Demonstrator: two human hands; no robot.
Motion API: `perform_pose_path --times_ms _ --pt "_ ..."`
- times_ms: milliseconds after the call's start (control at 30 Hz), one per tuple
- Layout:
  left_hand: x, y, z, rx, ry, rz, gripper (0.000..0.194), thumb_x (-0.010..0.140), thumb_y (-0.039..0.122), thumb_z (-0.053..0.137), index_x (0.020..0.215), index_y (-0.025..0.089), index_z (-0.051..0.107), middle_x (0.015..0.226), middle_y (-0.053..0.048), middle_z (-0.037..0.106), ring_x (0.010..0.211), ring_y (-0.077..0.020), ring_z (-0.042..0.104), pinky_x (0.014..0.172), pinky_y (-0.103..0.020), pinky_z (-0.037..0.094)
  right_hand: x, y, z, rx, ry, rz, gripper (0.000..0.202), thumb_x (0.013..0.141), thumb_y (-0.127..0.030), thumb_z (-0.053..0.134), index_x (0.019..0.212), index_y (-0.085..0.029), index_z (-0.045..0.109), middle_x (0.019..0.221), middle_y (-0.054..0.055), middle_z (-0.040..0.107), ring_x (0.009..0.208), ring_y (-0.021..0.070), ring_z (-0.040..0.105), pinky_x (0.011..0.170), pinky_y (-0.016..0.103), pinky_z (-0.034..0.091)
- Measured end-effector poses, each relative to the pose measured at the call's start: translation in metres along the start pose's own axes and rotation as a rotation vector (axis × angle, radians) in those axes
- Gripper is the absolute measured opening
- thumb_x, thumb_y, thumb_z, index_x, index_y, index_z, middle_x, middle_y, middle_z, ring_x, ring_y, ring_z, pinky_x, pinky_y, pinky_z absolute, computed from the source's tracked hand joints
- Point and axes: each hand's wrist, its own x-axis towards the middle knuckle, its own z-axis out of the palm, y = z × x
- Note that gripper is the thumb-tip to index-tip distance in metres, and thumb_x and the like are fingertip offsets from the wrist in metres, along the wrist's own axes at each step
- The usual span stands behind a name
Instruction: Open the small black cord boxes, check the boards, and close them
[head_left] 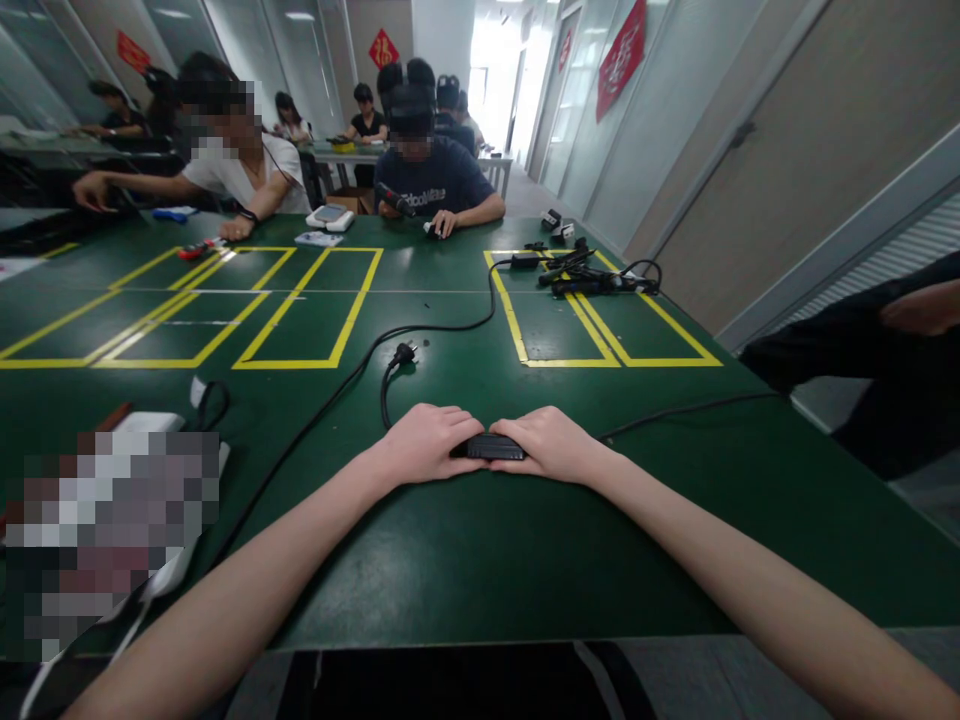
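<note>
Grasping the left end of a small black adapter [495,447] with the left hand [427,445]; pinching its right end with the right hand [553,445]; holding it level between the two, over the middle of a green table [510,560], too close to the surface to tell whether touching it; just beyond the left hand, lying on the table, a short black cord [385,398] ending in a plug [406,353]; from behind the right hand, trailing off toward the right edge, a thin black cable [690,407]; farther left, running diagonally from near the left forearm, a longer black cord [360,368], reaching a second adapter [525,261] near a heap of black cables [581,272]; marked across the far half, rectangles of yellow tape [570,364]; at near left, a blurred-out object [127,510]; across the table, a person in a white top [247,175], with one hand by a red-handled tool [196,249]; beside a white device [330,217], a person in a dark T-shirt [446,185], holding a dark tool [395,200]; at the right edge, part of a person in dark clothing [862,360].
</note>
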Motion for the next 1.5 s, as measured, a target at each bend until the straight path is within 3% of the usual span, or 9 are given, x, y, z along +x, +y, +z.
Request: perform_pose_path --times_ms 267,433,700,933,1067,1133,1200,1333,1500 --pt "0.0 0.001 0.001 -0.036 -0.039 -0.058 0.026 0.099 0.043 0.063 0.095 0.018 0.068 0.087 -0.003 0.074 0.08 -0.0186 0.071 0.068 -0.026 0.047 -0.001 -0.001 0.0 0.005 0.035 -0.032 0.041 0.106 -0.056 0.05 0.102 -0.018 0.064 0.082 0.007 0.075 0.07 0.0211 0.072 0.062 0.028 0.04" --pt "0.0 -0.001 0.002 0.001 -0.027 -0.042 0.03 0.101 0.046 0.058 0.095 0.018 0.066 0.083 -0.004 0.073 0.078 -0.019 0.07 0.069 -0.027 0.048 -0.002 -0.004 -0.006 0.146 0.075 -0.035 0.036 0.102 -0.048 0.057 0.118 -0.018 0.062 0.096 0.009 0.077 0.082 0.023 0.074 0.07 0.029 0.046" --pt "0.001 -0.002 0.002 0.103 -0.008 -0.035 0.037 0.104 0.051 0.051 0.097 0.018 0.066 0.079 -0.004 0.071 0.074 -0.0191 0.068 0.066 -0.029 0.047 -0.006 -0.018 -0.018 0.779 -0.004 0.186 0.031 0.098 -0.042 0.06 0.117 -0.021 0.051 0.09 0.001 0.067 0.072 0.0155 0.06 0.067 0.027 0.046" --pt "-0.001 0.0 0.003 0.092 0.051 -0.052 0.047 0.101 0.062 0.053 0.094 0.017 0.068 0.078 -0.005 0.071 0.074 -0.0197 0.068 0.066 -0.029 0.049 -0.004 -0.014 -0.022 1.086 -0.042 0.259 0.036 0.094 -0.054 0.066 0.101 -0.02 0.056 0.089 0.001 0.066 0.075 0.0138 0.056 0.066 0.025 0.045" --pt "-0.003 -0.002 -0.002 0.098 0.194 -0.129 0.04 0.104 0.051 0.053 0.114 0.016 0.07 0.096 -0.01 0.075 0.092 -0.0239 0.071 0.081 -0.035 0.056 -0.009 0.003 -0.028 1.298 -0.043 0.356 0.047 0.089 -0.064 0.068 0.102 -0.022 0.053 0.085 0.0 0.071 0.046 0.007 0.037 0.042 0.021 0.024" --pt "-0.004 -0.002 -0.004 0.135 0.294 -0.178 0.042 0.104 0.037 0.053 0.14 0.017 0.06 0.126 -0.016 0.071 0.121 -0.0297 0.066 0.102 -0.045 0.053 -0.015 0.017 -0.034 1.327 0.031 0.419 0.049 0.085 -0.067 0.069 0.097 -0.023 0.05 0.084 0.001 0.072 0.041 0.006 0.029 0.039 0.022 0.015" --pt "-0.003 -0.002 -0.005 0.18 0.359 -0.218 0.056 0.101 0.027 0.054 0.156 0.019 0.046 0.155 -0.019 0.053 0.147 -0.035 0.047 0.118 -0.056 0.041 -0.022 0.032 -0.041 1.326 0.174 0.489 0.049 0.084 -0.069 0.066 0.093 -0.025 0.047 0.081 0.001 0.072 0.039 0.0059 0.024 0.04 0.023 0.013" --pt "-0.002 0.0 0.002 0.172 0.284 -0.169 0.062 0.098 0.024 0.058 0.159 0.019 0.042 0.171 -0.019 0.028 0.16 -0.0361 0.026 0.126 -0.061 0.031 -0.037 0.063 -0.054 1.248 0.603 0.654 0.043 0.087 -0.068 0.056 0.093 -0.026 0.048 0.08 -0.001 0.068 0.037 0.0065 0.017 0.039 0.026 0.017" --pt "0.0 0.0 0.014 0.059 0.149 -0.107 0.043 0.101 0.027 0.056 0.143 0.019 0.06 0.158 -0.017 0.052 0.149 -0.0297 0.047 0.119 -0.053 0.045 -0.057 0.101 -0.055 1.197 1.181 0.659 0.037 0.085 -0.06 0.063 0.085 -0.027 0.045 0.078 -0.002 0.068 0.036 0.0058 0.022 0.038 0.024 0.019"
